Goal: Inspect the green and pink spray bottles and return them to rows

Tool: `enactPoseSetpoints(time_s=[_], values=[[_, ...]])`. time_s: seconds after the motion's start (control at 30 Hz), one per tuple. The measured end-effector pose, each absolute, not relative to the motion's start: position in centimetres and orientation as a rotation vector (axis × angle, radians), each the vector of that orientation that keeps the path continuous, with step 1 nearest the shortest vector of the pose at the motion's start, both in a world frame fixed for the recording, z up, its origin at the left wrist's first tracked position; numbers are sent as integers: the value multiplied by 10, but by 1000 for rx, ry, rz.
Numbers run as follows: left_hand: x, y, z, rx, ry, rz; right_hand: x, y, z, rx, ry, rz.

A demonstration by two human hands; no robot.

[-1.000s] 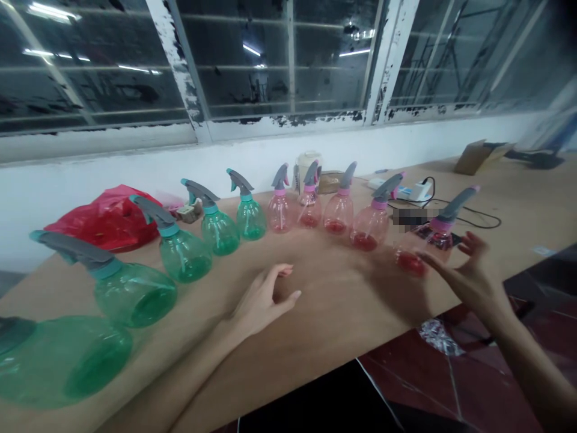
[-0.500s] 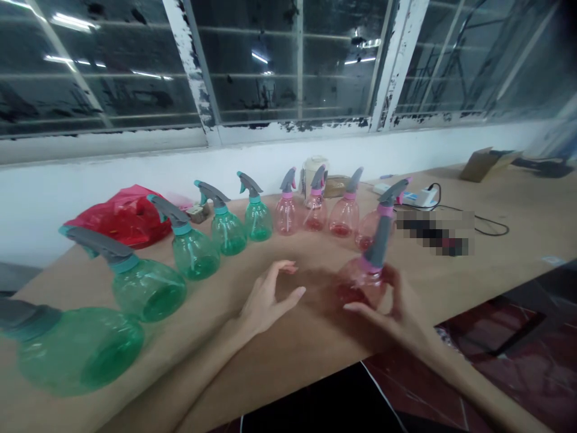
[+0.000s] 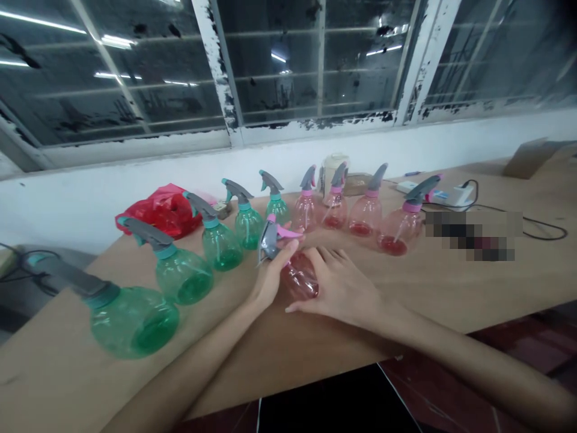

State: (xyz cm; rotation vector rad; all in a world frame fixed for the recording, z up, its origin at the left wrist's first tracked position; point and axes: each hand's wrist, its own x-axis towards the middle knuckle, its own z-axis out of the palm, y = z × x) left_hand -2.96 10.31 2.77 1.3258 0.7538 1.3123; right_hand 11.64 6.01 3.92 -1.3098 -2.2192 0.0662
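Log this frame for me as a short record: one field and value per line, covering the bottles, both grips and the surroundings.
Held item: pink spray bottle, tilted, sprayer head toward the left
Left grip: at the bottle's neck, near the trigger
Right grip: spread around the bottle's body
Green bottles: five, standing on the left
Other pink bottles: four, standing farther right
Surface: brown table
Behind green bottles: red plastic bag
Unclear: pixelated item on the right
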Motion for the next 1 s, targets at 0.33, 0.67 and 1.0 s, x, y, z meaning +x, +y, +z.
enactPoseSetpoints(time_s=[0.33,0.67,1.0], values=[[-38,107,48,1062,714,1314,130,74,34,-958,-2228,775],[-43,115,26,795,715,1053,175,143,-23,-1104,-2130,506],[-41,119,-4,595,748,815,175,141,-36,-1023,-2302,364]])
